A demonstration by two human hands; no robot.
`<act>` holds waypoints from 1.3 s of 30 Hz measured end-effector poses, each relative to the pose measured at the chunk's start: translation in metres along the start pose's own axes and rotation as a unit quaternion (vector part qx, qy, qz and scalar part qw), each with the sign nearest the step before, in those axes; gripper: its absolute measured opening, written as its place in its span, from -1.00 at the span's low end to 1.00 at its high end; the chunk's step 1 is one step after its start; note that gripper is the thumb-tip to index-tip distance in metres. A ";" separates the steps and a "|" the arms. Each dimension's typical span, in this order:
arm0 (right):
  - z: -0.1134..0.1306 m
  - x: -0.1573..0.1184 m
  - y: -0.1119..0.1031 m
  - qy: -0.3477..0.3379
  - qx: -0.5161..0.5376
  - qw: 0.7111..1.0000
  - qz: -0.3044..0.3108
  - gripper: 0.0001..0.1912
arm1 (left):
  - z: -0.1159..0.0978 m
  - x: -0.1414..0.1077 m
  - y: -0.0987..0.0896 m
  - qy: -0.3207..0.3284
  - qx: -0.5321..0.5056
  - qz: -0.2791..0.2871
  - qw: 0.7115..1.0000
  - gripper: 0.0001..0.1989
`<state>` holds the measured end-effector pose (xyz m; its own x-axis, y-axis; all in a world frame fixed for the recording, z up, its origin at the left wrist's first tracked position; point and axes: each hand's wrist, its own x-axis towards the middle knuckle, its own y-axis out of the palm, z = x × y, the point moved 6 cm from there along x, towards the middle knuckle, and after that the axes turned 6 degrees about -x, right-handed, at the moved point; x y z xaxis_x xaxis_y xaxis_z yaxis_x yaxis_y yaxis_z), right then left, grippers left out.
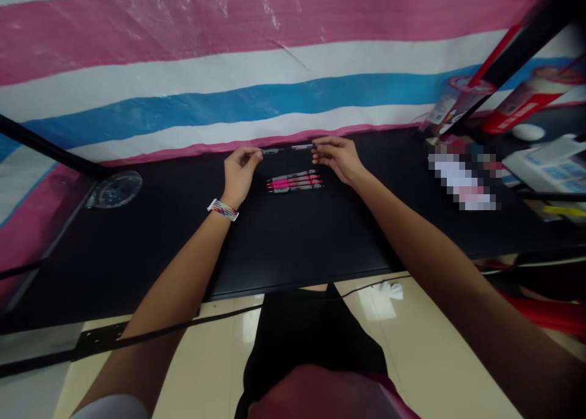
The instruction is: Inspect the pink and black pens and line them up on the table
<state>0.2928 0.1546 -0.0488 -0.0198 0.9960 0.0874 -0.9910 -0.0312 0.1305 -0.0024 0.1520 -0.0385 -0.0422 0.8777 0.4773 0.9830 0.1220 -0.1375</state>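
Left hand (240,171): pinches the left end of a single pen (286,149) between thumb and index finger; wears a patterned wristband (223,209).
Right hand (337,157): meets the other end with bent fingers — cannot tell whether clamped on it.
Single pen: spans both hands near the far edge of the black table (284,242), before a striped sheet (274,98).
Pen row (293,183): lies just nearer — pink and grey, side by side.
Clear lid (116,190): rests well left.

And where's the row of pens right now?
In the head view, near the centre, the row of pens lies on the black table, between the left hand and right hand.
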 end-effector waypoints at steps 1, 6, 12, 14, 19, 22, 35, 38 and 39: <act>0.000 0.001 -0.001 -0.002 -0.005 1.000 -0.008 -0.82 | 0.001 0.000 -0.001 -0.001 -0.004 -0.005 1.000 -0.88; 0.001 0.003 -0.008 -0.006 -0.013 0.998 -0.055 -0.87 | 0.003 0.000 -0.003 0.000 -0.025 -0.012 1.000 -0.91; -0.001 0.005 -0.013 -0.011 -0.037 0.995 -0.087 -0.86 | 0.005 -0.001 -0.004 0.001 -0.037 -0.020 0.999 -0.87; -0.002 0.006 -0.015 -0.017 -0.036 0.995 -0.095 -0.87 | 0.005 -0.001 -0.005 0.002 -0.029 -0.020 0.999 -0.87; -0.002 0.006 -0.012 -0.040 -0.014 0.997 -0.064 -0.90 | 0.002 -0.003 -0.002 -0.005 -0.051 -0.008 0.999 -0.88; 0.000 0.003 -0.002 -0.048 -0.016 0.999 0.005 -0.80 | -0.004 -0.006 0.008 -0.020 -0.059 0.047 0.997 -0.86; -0.002 -0.002 0.007 -0.022 0.004 0.999 0.042 -0.81 | -0.014 -0.009 0.021 0.043 -0.031 0.116 0.992 -0.70; -0.001 -0.004 0.010 -0.027 0.013 0.998 0.052 -0.81 | -0.013 -0.010 0.021 0.053 -0.026 0.113 0.992 -0.65; -0.001 -0.004 0.011 -0.026 0.011 0.998 0.053 -0.81 | -0.013 -0.010 0.021 0.062 -0.022 0.113 0.991 -0.57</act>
<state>0.2817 0.1505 -0.0490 -0.1177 0.9810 0.1540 -0.9803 -0.1396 0.1396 0.0213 0.1401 -0.0349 0.1994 0.8160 0.5425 0.9717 -0.0931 -0.2171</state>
